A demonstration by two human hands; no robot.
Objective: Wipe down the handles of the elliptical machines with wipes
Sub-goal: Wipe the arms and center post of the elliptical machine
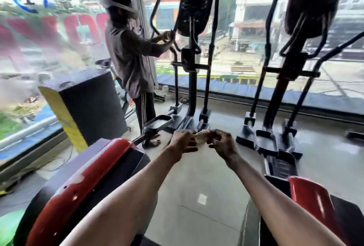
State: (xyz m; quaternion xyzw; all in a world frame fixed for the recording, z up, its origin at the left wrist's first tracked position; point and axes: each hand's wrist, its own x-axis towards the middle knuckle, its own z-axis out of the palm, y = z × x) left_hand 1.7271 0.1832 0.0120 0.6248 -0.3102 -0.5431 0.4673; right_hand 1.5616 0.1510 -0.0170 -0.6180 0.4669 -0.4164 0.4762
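Pinching wipe [201, 134] — left hand [183, 140], right hand [223, 143]

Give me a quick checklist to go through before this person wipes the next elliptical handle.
1. Wipe in hand: ok. The left hand and right hand both pinch a small pale wipe between them.
2. Wipe unfolded: cannot tell; it is too blurred.
3. Hands touching a machine: not ok. They are in mid-air.
4. Left elliptical free: not ok. Another person grips its handle.
5. Right elliptical free: ok. Nobody stands at it.
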